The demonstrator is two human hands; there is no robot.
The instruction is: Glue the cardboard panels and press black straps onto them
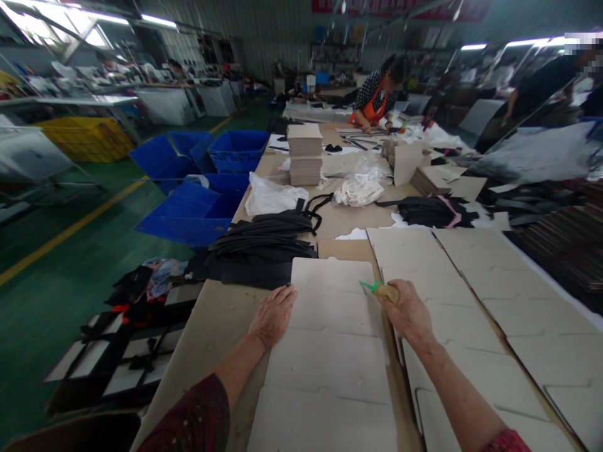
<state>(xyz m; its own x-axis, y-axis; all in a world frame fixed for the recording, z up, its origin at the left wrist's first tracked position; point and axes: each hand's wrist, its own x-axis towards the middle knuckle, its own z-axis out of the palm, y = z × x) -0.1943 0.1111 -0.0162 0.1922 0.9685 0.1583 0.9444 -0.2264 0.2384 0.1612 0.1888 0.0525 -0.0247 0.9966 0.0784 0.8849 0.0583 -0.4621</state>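
Note:
My left hand (274,316) lies with its fingers stretched out along the left edge of a row of overlapping grey-beige cardboard sheets (325,355). In my right hand (409,314) is a yellowish squeeze bottle (388,293) with a thin green nozzle. Its tip points left, over the right part of the farthest sheet in the row. I cannot tell whether the tip touches the board. Right of my right hand, more cardboard sheets (522,307) lie overlapped in rows. A pile of black fabric strips (264,245) sits just beyond my left hand.
Farther along the table (193,383) stand stacked boards (305,157) and clear plastic bags (360,182). Blue bins (198,210) stand on the floor at the left. A person in an orange apron (374,107) works at the far end. Another person is at the right.

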